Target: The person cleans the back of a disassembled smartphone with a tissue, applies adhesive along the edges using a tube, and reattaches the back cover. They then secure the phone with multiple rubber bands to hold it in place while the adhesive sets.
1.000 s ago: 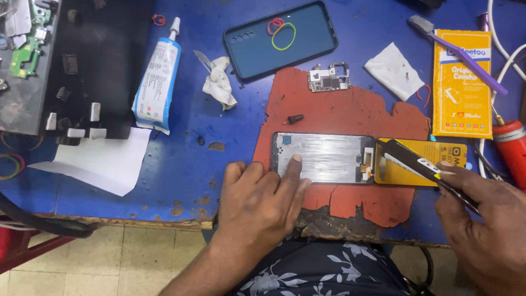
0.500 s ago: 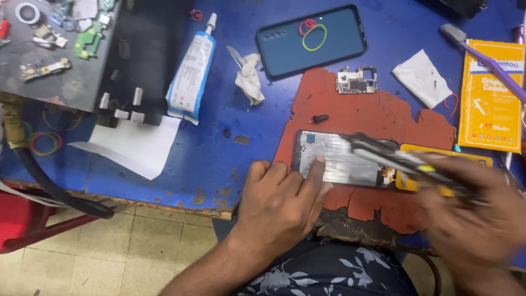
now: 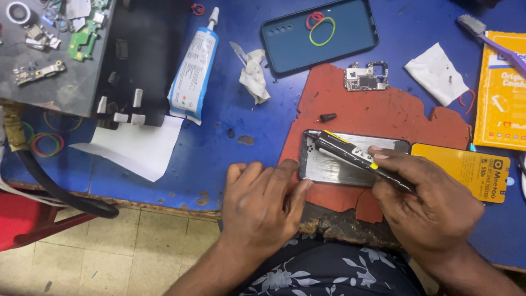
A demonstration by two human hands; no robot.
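So the big change from a second ago: the right hand [image 3: 433,205] has swung its black screwdriver [image 3: 356,157] right across the phone frame [image 3: 350,164]. Before, the tool sat off at the frame's far-right end over the yellow battery [image 3: 466,170]; now its tip sits at the frame's top left corner, far from the right hand and just above the left hand's fingertips. The right hand is closed around the handle, index finger laid along the shaft.

The left hand [image 3: 263,205] has hardly moved. It's flat on the surface, holding nothing, fingers together, pressing the near left edge of the frame to pin it on the red mat [image 3: 383,112].

My read is they've shifted to working that corner, probably a screw or clip there, but it's too small to tell. A loose black bit [image 3: 327,117] lies just beyond the tip, and the small circuit board [image 3: 366,76] sits further out past the frame.
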